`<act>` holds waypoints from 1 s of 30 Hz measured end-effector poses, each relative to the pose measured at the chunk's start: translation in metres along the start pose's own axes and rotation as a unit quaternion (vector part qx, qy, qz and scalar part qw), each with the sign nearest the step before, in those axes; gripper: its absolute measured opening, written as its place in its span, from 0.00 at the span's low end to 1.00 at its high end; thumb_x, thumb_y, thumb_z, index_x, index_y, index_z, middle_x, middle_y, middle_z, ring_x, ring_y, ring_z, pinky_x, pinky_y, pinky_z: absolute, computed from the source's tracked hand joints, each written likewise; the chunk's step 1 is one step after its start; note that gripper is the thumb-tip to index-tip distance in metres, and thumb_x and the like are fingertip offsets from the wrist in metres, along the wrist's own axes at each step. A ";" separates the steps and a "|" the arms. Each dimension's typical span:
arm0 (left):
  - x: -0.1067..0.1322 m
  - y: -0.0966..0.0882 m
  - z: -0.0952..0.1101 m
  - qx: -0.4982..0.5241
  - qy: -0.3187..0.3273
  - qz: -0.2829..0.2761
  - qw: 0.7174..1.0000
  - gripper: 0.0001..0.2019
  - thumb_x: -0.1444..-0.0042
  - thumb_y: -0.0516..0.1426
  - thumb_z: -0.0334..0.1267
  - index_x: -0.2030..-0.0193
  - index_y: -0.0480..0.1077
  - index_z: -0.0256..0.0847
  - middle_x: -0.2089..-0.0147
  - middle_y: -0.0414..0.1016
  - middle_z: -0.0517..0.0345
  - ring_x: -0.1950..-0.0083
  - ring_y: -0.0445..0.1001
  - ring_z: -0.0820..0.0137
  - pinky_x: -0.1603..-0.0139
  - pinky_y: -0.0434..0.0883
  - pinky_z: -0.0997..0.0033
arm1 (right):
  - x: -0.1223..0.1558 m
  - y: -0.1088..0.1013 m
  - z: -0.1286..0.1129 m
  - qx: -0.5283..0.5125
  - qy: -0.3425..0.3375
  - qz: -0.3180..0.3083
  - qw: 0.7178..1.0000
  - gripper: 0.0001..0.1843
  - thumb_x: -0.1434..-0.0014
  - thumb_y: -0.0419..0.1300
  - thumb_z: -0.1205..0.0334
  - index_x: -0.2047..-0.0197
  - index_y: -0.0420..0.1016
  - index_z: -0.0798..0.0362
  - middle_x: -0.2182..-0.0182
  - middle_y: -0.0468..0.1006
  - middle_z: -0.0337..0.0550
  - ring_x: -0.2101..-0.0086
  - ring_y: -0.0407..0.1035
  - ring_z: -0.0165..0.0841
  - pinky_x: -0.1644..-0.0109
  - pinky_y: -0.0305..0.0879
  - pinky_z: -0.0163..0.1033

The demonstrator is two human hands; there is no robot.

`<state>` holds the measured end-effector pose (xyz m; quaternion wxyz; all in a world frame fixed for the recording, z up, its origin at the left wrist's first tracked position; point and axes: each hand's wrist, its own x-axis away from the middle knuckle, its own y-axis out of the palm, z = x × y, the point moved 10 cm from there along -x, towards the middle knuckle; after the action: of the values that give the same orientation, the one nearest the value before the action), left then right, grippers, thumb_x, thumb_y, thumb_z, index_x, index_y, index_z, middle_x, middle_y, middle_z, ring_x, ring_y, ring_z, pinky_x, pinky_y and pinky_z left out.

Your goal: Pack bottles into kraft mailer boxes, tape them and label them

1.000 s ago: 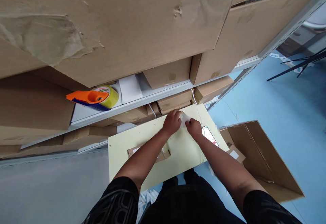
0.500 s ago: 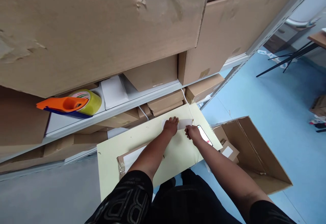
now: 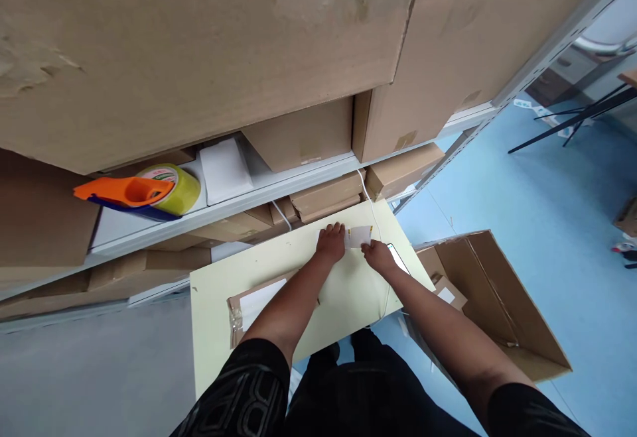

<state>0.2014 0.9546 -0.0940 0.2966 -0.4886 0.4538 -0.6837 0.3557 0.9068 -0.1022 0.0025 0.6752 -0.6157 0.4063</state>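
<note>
A small white paper strip (image 3: 359,237) with yellowish marks lies near the far edge of the pale yellow tabletop (image 3: 213,357). My left hand (image 3: 331,242) is laid flat over the strip's left part, fingers stretched forward. At the strip's lower right corner, my right hand (image 3: 379,256) is closed in a pinch on the paper. A phone (image 3: 398,258) with a lit screen lies just right of that hand, partly covered by it. Under my left forearm is a flat cardboard box (image 3: 235,321) with clear tape on its end and a white sheet (image 3: 259,301) on top.
A shelf (image 3: 279,185) behind the table bears large cardboard boxes (image 3: 223,46), an orange tape dispenser (image 3: 127,191) with yellow tape and a white packet (image 3: 225,170). An open carton (image 3: 517,304) stands on the blue floor at right. A white cable (image 3: 367,191) runs down to the table.
The strip's right end now shows more plainly, with yellowish marks visible. My right hand has shifted slightly left, while my left hand stays on the strip. The view has tilted a little.
</note>
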 end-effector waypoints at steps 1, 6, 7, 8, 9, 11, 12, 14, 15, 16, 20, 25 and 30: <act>0.001 -0.001 0.001 0.002 0.005 0.006 1.000 0.30 0.33 0.48 0.33 0.24 0.54 0.39 0.24 0.56 0.41 0.31 0.58 0.52 0.35 0.62 0.53 | -0.003 0.001 -0.002 0.003 -0.002 -0.003 1.000 0.12 0.35 0.58 0.56 0.66 0.77 0.52 0.70 0.81 0.47 0.70 0.74 0.36 0.65 0.63 0.37; 0.001 0.004 0.001 0.014 -0.008 -0.008 1.000 0.31 0.34 0.49 0.32 0.24 0.54 0.42 0.23 0.54 0.44 0.30 0.57 0.51 0.36 0.63 0.50 | -0.007 0.007 -0.010 0.001 -0.009 -0.017 1.000 0.14 0.34 0.56 0.55 0.66 0.76 0.52 0.71 0.80 0.45 0.72 0.72 0.34 0.67 0.64 0.36; 0.000 0.007 -0.002 0.016 -0.025 -0.017 0.999 0.31 0.34 0.49 0.32 0.24 0.54 0.43 0.23 0.53 0.44 0.30 0.56 0.50 0.36 0.63 0.48 | -0.007 0.007 -0.010 0.000 -0.009 -0.019 1.000 0.14 0.34 0.55 0.55 0.67 0.75 0.52 0.71 0.80 0.44 0.73 0.72 0.33 0.68 0.64 0.36; 0.000 0.009 -0.007 0.018 -0.043 -0.027 0.999 0.31 0.34 0.49 0.33 0.24 0.54 0.43 0.22 0.52 0.43 0.30 0.56 0.49 0.37 0.64 0.47 | -0.007 0.007 -0.010 -0.001 -0.007 -0.020 1.000 0.14 0.34 0.55 0.55 0.67 0.75 0.52 0.71 0.80 0.44 0.73 0.72 0.33 0.68 0.63 0.36; 0.000 0.012 -0.011 0.020 -0.063 -0.039 0.997 0.31 0.34 0.49 0.33 0.24 0.53 0.44 0.22 0.52 0.42 0.29 0.56 0.48 0.39 0.65 0.46 | -0.007 0.007 -0.009 -0.002 -0.004 -0.021 1.000 0.14 0.34 0.55 0.55 0.68 0.75 0.52 0.72 0.80 0.44 0.74 0.71 0.33 0.68 0.64 0.36; 0.002 0.017 -0.020 0.023 -0.096 -0.061 0.993 0.32 0.35 0.49 0.33 0.23 0.52 0.43 0.21 0.49 0.40 0.29 0.56 0.46 0.42 0.68 0.46 | -0.007 0.008 -0.007 -0.006 0.003 -0.024 1.000 0.13 0.35 0.56 0.56 0.68 0.74 0.52 0.72 0.80 0.44 0.74 0.71 0.33 0.68 0.64 0.36; 0.004 0.018 -0.023 0.023 -0.108 -0.069 0.991 0.33 0.35 0.49 0.32 0.23 0.51 0.43 0.21 0.48 0.39 0.29 0.55 0.45 0.43 0.68 0.45 | -0.008 0.009 -0.006 -0.009 0.007 -0.026 1.000 0.13 0.35 0.57 0.56 0.69 0.74 0.52 0.73 0.79 0.44 0.74 0.71 0.32 0.69 0.64 0.36; 0.005 0.016 -0.023 0.021 -0.105 -0.063 0.992 0.35 0.36 0.50 0.33 0.22 0.49 0.43 0.21 0.48 0.38 0.29 0.55 0.44 0.41 0.68 0.44 | -0.009 0.011 -0.004 -0.018 0.015 -0.030 0.999 0.13 0.36 0.58 0.55 0.68 0.74 0.52 0.73 0.79 0.44 0.75 0.71 0.32 0.69 0.64 0.36; 0.005 0.014 -0.020 0.019 -0.089 -0.052 0.994 0.36 0.37 0.50 0.33 0.22 0.49 0.43 0.22 0.49 0.39 0.29 0.55 0.45 0.40 0.67 0.44 | -0.009 0.012 -0.003 -0.024 0.019 -0.032 0.999 0.12 0.36 0.58 0.55 0.68 0.75 0.52 0.74 0.79 0.43 0.75 0.71 0.32 0.69 0.64 0.35; 0.005 0.012 -0.014 0.020 -0.068 -0.044 0.996 0.36 0.37 0.50 0.33 0.21 0.48 0.43 0.22 0.50 0.40 0.30 0.56 0.46 0.39 0.66 0.44 | -0.010 0.013 -0.003 -0.031 0.024 -0.033 0.999 0.12 0.36 0.59 0.55 0.68 0.75 0.52 0.74 0.79 0.43 0.75 0.71 0.32 0.69 0.64 0.35; 0.007 0.018 0.002 0.026 -0.029 -0.068 0.997 0.37 0.37 0.50 0.32 0.21 0.48 0.45 0.20 0.47 0.46 0.30 0.56 0.48 0.41 0.68 0.49 | -0.008 0.014 0.000 -0.063 0.046 -0.037 0.996 0.12 0.37 0.60 0.56 0.70 0.74 0.52 0.75 0.78 0.42 0.77 0.70 0.31 0.72 0.63 0.34; 0.007 0.020 0.006 0.026 -0.046 -0.082 0.995 0.41 0.40 0.53 0.34 0.20 0.45 0.43 0.19 0.44 0.46 0.28 0.53 0.46 0.39 0.66 0.46 | 0.001 0.018 0.008 -0.125 0.081 -0.052 0.987 0.11 0.37 0.59 0.57 0.70 0.74 0.53 0.78 0.77 0.40 0.82 0.67 0.29 0.78 0.61 0.34; 0.009 0.019 0.009 0.041 -0.052 -0.083 0.994 0.45 0.42 0.57 0.38 0.20 0.43 0.43 0.19 0.42 0.45 0.26 0.50 0.43 0.37 0.64 0.46 | 0.004 0.021 0.021 -0.186 0.112 -0.057 0.974 0.10 0.39 0.62 0.58 0.70 0.73 0.54 0.80 0.75 0.39 0.84 0.66 0.28 0.81 0.59 0.33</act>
<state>0.2062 0.9363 -0.1071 0.2822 -0.5468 0.3671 -0.6976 0.3490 0.8878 -0.1244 0.2203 0.6471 -0.6368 0.3566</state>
